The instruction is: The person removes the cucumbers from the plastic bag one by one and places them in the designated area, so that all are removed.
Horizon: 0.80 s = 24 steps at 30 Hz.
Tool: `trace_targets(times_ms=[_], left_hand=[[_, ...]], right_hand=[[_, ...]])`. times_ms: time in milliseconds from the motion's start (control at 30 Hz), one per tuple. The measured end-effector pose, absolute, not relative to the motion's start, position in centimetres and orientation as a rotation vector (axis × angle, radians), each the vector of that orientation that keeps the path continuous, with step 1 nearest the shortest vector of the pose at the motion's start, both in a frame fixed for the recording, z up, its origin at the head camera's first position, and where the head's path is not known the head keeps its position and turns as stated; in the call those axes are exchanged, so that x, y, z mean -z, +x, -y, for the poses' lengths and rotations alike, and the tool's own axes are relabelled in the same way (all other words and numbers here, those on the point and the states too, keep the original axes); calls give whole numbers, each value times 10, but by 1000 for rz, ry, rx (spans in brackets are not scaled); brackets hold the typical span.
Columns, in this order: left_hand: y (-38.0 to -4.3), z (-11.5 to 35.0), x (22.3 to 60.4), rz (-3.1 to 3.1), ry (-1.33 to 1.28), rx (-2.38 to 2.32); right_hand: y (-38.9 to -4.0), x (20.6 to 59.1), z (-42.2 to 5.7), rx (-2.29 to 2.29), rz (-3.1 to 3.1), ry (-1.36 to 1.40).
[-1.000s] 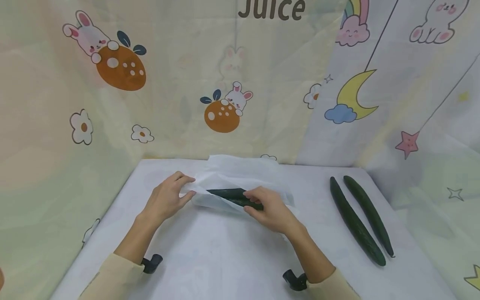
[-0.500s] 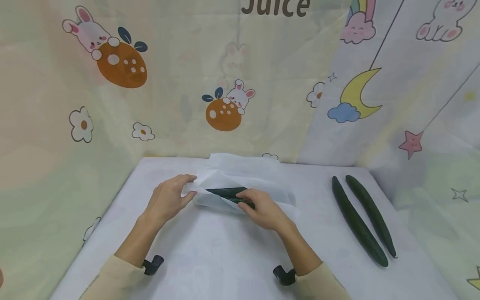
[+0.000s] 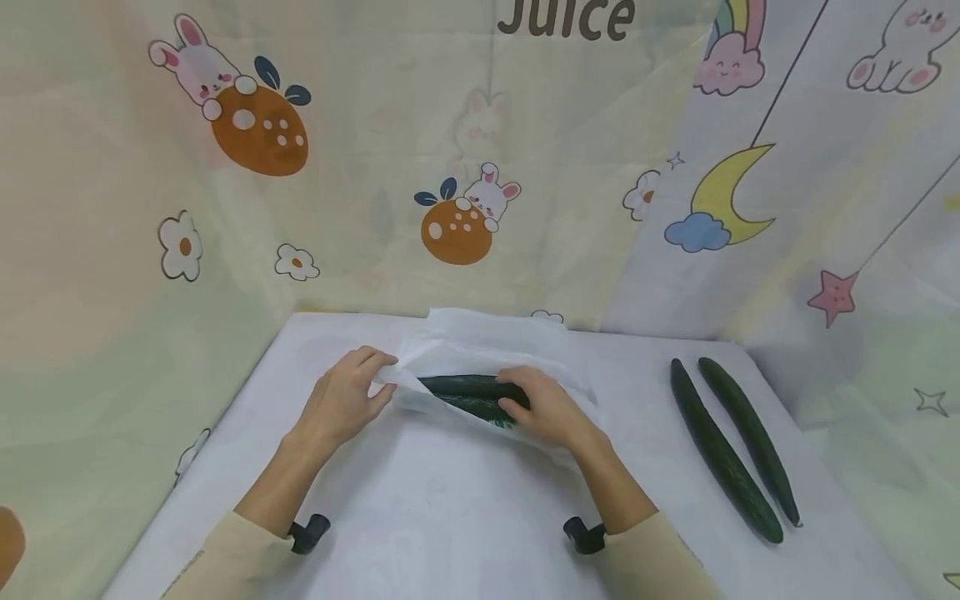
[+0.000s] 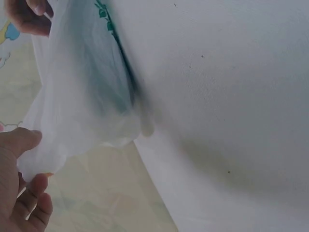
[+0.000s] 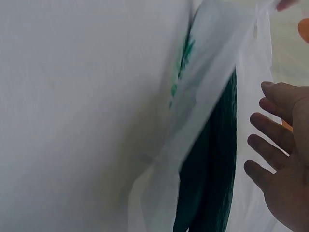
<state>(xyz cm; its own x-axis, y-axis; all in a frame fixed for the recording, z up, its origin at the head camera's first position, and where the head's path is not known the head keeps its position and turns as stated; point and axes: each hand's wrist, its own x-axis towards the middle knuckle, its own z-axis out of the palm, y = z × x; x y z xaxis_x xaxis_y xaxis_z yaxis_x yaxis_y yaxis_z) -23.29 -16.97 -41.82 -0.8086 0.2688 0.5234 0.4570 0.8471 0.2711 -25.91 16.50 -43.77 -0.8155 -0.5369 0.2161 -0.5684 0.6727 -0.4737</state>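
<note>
Dark green cucumbers [image 3: 457, 386] lie in the opening of a white translucent plastic bag [image 3: 487, 329] at the table's back. Green print shows on the bag's front in both wrist views. My left hand [image 3: 345, 396] pinches the bag's left edge between thumb and fingers, plainly so in the left wrist view. Over the cucumbers' right end is my right hand [image 3: 547, 408]. Its fingers [image 5: 273, 130] are spread and loosely extended in the right wrist view, beside the cucumbers with a gap visible. The bag's front layer partly covers the cucumbers.
Two more cucumbers, a left one [image 3: 723, 454] and a right one [image 3: 750, 437], lie side by side on the right of the white table [image 3: 450, 517]. A printed cloth [image 3: 360, 167] hangs behind the table and along its sides.
My right hand moved left along the cucumbers, then back to the right. More of the cucumbers now shows in the bag's opening. The left hand keeps its hold; the view has shifted slightly.
</note>
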Motion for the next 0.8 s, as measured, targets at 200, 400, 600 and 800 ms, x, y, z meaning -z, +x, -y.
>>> trace_targets(times_ms=[200, 400, 600, 800], left_hand=[[-233, 169, 419, 2528, -563, 571], [-234, 167, 420, 2537, -577, 572], [-234, 165, 422, 2530, -594, 543], [-234, 165, 422, 2541, -593, 542]], right_hand=[[-273, 435, -179, -828, 2860, 931], [-279, 433, -184, -879, 2894, 906], [-285, 435, -184, -924, 2917, 926], [-295, 441, -182, -947, 2910, 950]])
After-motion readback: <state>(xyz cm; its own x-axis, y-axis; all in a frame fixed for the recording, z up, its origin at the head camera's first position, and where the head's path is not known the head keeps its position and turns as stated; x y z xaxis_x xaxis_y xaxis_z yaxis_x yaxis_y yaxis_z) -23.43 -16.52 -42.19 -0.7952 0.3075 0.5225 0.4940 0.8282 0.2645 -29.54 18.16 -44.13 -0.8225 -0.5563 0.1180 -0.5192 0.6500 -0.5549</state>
